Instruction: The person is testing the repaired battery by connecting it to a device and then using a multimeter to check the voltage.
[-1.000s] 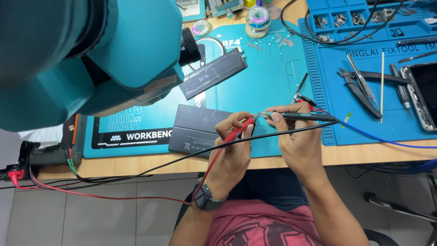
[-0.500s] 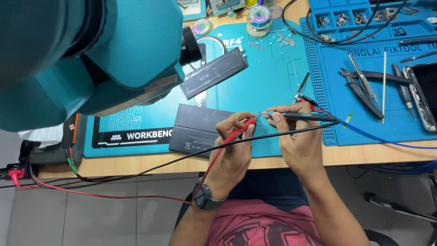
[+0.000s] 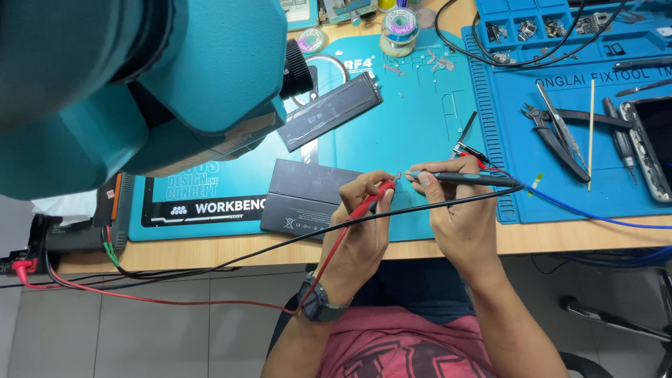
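Note:
My left hand (image 3: 360,224) grips a red test probe (image 3: 369,199), its red lead running down past my wrist watch. My right hand (image 3: 455,210) holds a black probe (image 3: 465,180) with a black lead. Both tips meet at a small point (image 3: 400,176) on the teal work mat (image 3: 413,119), just right of a dark flat battery pack (image 3: 308,196). A second dark flat battery (image 3: 332,110) lies farther back under the microscope.
A big teal microscope head (image 3: 133,77) fills the upper left. A blue silicone mat (image 3: 581,105) on the right carries pliers (image 3: 556,136), tweezers, a wooden stick (image 3: 591,133) and a phone frame (image 3: 651,147). A solder spool (image 3: 400,24) stands at the back.
Both hands hold almost still; the probe tips stay together at the same spot on the mat.

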